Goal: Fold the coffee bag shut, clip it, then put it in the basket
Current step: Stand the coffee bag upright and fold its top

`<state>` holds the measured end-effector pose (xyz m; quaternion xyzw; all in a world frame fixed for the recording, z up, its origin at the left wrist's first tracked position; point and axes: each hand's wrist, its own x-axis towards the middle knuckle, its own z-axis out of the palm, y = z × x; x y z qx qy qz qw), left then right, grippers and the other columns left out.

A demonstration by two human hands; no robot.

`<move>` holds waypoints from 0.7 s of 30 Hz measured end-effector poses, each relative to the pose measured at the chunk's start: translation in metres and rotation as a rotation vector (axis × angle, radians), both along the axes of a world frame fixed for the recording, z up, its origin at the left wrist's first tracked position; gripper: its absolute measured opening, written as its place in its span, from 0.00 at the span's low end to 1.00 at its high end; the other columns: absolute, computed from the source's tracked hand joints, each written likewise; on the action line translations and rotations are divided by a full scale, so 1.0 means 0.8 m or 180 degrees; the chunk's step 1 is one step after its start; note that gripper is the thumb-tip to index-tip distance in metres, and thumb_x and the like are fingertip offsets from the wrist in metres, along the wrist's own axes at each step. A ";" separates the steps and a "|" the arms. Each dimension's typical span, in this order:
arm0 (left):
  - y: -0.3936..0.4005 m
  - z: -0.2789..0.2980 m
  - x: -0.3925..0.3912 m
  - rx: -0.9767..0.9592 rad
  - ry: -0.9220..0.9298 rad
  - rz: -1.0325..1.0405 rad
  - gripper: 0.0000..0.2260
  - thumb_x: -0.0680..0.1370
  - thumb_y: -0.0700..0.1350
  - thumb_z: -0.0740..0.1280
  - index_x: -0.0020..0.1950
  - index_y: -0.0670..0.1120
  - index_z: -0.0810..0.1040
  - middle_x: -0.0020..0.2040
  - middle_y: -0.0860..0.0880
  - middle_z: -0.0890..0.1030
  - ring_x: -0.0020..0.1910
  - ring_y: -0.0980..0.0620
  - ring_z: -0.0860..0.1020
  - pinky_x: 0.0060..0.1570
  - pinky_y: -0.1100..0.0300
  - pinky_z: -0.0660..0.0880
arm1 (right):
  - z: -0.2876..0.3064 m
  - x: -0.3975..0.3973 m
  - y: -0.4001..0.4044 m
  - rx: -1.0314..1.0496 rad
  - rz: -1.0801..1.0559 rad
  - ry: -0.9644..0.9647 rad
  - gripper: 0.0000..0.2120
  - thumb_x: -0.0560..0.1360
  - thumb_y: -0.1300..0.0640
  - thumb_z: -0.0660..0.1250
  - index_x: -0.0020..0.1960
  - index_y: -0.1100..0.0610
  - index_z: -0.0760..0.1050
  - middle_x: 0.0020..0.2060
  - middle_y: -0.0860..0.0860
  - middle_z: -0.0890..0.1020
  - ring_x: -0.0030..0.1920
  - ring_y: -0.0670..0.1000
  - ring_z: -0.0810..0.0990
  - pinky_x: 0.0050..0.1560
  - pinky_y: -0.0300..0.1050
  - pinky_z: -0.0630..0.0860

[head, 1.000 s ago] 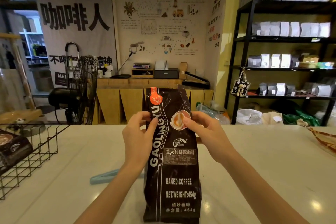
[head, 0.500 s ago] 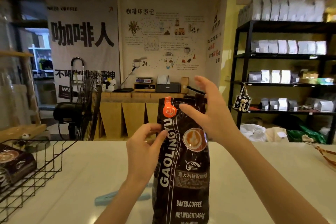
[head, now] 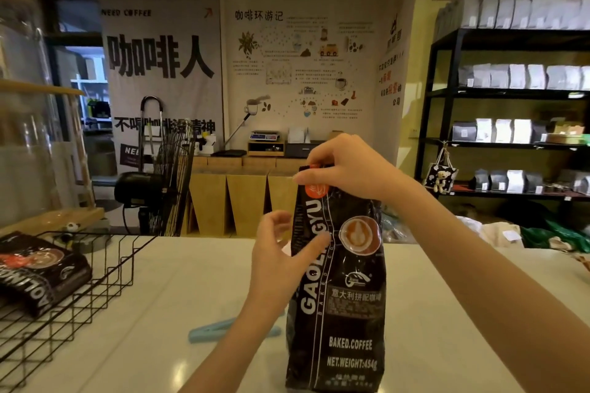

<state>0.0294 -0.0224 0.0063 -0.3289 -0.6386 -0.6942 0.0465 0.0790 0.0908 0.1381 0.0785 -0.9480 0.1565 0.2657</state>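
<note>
Since before, right hand (head: 348, 166) has dropped to pinch the bag (head: 338, 297) top; left hand (head: 281, 252) hangs open beside it.
Fold the top down flat and tight, left steadying, before reaching for the clip (head: 207, 330).

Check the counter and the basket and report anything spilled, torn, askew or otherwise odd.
Nothing stands out. The coffee bag stands upright on the counter, its top pinched by the right hand. The blue clip lies flat. Another bag lies in the wire basket. No spills.

The right hand (head: 348, 169) reaches in from five o'clock, fingers curled and pinching downward. The left hand (head: 281, 252) rises from seven o'clock, fingers loosely spread.
</note>
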 end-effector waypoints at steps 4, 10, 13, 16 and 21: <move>0.009 -0.021 0.015 -0.0427 -0.0463 -0.0593 0.35 0.56 0.58 0.73 0.60 0.56 0.64 0.52 0.59 0.77 0.49 0.62 0.77 0.43 0.66 0.73 | -0.004 -0.002 0.007 -0.0276 0.0098 0.0055 0.12 0.70 0.49 0.68 0.43 0.57 0.81 0.34 0.50 0.81 0.36 0.46 0.78 0.34 0.31 0.73; 0.014 -0.036 0.019 -0.0334 -0.0413 -0.0541 0.37 0.53 0.57 0.76 0.59 0.56 0.66 0.51 0.58 0.79 0.46 0.63 0.79 0.40 0.68 0.75 | -0.010 -0.006 0.016 -0.0501 0.0032 0.0252 0.10 0.70 0.50 0.69 0.44 0.57 0.82 0.29 0.43 0.78 0.29 0.34 0.75 0.29 0.25 0.69; 0.014 -0.041 0.020 -0.0424 -0.0412 -0.0525 0.34 0.51 0.59 0.76 0.53 0.58 0.67 0.50 0.57 0.80 0.45 0.62 0.80 0.42 0.66 0.75 | -0.011 -0.006 0.021 -0.0563 -0.0011 0.0334 0.09 0.70 0.51 0.69 0.43 0.57 0.82 0.29 0.42 0.77 0.28 0.33 0.75 0.30 0.24 0.69; 0.013 -0.044 0.022 -0.0437 -0.0377 -0.0521 0.30 0.53 0.56 0.78 0.49 0.59 0.68 0.48 0.56 0.80 0.45 0.63 0.80 0.41 0.65 0.76 | -0.011 -0.007 0.030 -0.0646 -0.0129 0.0410 0.10 0.70 0.50 0.69 0.43 0.56 0.82 0.29 0.42 0.78 0.29 0.35 0.76 0.31 0.23 0.69; 0.011 -0.043 0.026 -0.0369 -0.0304 -0.0497 0.26 0.54 0.56 0.75 0.49 0.58 0.70 0.47 0.56 0.81 0.44 0.64 0.80 0.39 0.68 0.77 | -0.010 -0.006 0.032 -0.0729 -0.0251 0.0534 0.11 0.69 0.48 0.69 0.43 0.55 0.82 0.32 0.45 0.80 0.36 0.43 0.79 0.40 0.36 0.75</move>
